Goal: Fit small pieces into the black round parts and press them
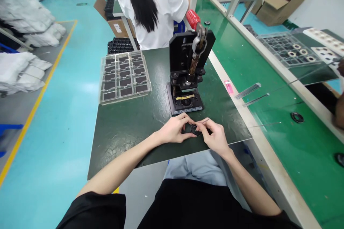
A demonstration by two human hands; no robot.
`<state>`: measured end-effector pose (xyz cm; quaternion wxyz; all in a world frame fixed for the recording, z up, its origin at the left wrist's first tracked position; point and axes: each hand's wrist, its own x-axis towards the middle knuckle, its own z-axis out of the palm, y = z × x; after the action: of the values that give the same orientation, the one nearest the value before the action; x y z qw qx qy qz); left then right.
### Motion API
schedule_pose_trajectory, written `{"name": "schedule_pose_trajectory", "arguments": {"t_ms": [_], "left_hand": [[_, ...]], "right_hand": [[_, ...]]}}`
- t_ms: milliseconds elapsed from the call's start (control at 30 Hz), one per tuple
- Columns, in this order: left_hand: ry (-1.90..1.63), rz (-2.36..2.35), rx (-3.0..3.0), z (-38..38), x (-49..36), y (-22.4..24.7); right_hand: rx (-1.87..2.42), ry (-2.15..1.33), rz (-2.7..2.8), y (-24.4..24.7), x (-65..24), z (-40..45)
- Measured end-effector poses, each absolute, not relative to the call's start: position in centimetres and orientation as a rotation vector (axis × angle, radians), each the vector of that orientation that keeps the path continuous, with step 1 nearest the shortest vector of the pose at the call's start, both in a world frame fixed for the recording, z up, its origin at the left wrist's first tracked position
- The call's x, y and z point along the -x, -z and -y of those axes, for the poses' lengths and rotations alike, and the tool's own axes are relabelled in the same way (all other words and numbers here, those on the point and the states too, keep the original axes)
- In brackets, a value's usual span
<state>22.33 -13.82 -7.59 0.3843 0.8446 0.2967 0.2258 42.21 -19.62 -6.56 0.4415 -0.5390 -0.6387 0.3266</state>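
Note:
Near the front of the dark green table (150, 114), a small round black part (195, 130) is held between both hands. My left hand (177, 128) grips its left side, thumb below and fingers above. On its right side, the fingertips of my right hand (213, 134) are pinched together at the rim; whether they hold some smaller piece as well is hidden. Just beyond the hands stands a black hand press (185, 53) with a red lever grip (193, 19). A yellow strip (185, 97) lies across its base.
A clear tray (125, 77) of dark rectangular pieces sits left of the press. To the right runs a green conveyor belt (258, 89) with thin metal strips (247, 91) and a black ring (297, 117). A person in a white shirt (158, 3) is ahead.

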Motion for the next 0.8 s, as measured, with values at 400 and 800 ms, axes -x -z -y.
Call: {"name": "schedule_pose_trajectory", "arguments": {"t_ms": [400, 800], "left_hand": [[-0.594, -0.752, -2.155, 13.79, -22.45, 7.51], [-0.57, -0.769, -2.147, 13.85, -22.56, 7.34]], "right_hand": [[1.331, -0.827, 1.616, 6.59, -42.26, 19.61], [1.324, -0.716, 1.71, 6.56, -42.19, 19.71]]}}
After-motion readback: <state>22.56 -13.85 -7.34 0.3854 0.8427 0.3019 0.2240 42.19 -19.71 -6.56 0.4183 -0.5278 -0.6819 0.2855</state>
